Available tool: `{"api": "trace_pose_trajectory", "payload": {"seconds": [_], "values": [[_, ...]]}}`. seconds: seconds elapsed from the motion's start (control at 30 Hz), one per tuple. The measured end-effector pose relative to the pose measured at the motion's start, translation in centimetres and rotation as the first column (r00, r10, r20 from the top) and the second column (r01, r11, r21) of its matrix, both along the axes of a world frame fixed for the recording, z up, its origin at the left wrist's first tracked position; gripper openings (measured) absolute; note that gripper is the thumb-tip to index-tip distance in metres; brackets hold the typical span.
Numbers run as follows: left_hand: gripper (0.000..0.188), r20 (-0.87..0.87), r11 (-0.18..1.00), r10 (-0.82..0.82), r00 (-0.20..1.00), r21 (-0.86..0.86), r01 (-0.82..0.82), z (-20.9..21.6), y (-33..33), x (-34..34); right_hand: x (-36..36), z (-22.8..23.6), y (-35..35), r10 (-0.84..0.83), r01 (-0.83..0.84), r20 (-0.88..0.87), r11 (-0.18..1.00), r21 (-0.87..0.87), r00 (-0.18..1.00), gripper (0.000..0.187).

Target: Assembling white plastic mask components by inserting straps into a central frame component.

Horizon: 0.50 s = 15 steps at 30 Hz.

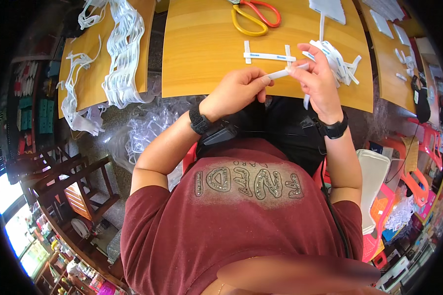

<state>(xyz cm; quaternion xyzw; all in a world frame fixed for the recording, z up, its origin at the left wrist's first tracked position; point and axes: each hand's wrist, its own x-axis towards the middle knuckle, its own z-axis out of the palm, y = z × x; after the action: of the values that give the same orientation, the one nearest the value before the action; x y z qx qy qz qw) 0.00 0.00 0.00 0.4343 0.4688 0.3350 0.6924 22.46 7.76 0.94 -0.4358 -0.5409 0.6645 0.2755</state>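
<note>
Between my two hands, over the near edge of the wooden table [197, 73], a narrow white strip [279, 74] is stretched. My left hand [234, 93] pinches its left end between thumb and fingers. My right hand [322, 86] grips the other end with thumb and forefinger, its other fingers curled or raised. A white end [306, 102] hangs below my right palm; I cannot tell if it belongs to the same strip. Just beyond lies a white strip with blue print [268, 56], set across two short white pieces. A pile of similar strips [337, 61] sits beside my right hand.
Scissors with yellow and red handles [251, 32] lie at the far middle. A white pad [330, 10] is at the far right. Long bundles of white strips [125, 54] drape over the left table. Clear plastic bags [145, 128] lie on the floor; a red chair [374, 248] stands right.
</note>
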Motion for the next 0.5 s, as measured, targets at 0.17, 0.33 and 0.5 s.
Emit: {"api": "trace_pose_trajectory", "payload": {"seconds": [0.17,0.33,0.5], "values": [[0.025,-0.528,0.92,0.15,0.836,0.385,0.078,1.8,0.1,-0.8,-2.4,2.1,-0.1,-0.174,-0.288,0.334,0.242,0.927,0.926,0.019],[0.022,-0.521,0.892,0.219,0.825,0.45,0.047,1.1,0.7,-1.3,-2.6,1.1,0.8,0.045,-0.406,0.45,0.52,0.752,0.892,0.014],[0.014,-0.567,0.626,0.609,0.555,0.773,0.104,-1.0,1.1,-2.9,-3.5,1.2,3.4,0.149,-0.383,0.502,0.83,0.405,0.852,0.017]]}}
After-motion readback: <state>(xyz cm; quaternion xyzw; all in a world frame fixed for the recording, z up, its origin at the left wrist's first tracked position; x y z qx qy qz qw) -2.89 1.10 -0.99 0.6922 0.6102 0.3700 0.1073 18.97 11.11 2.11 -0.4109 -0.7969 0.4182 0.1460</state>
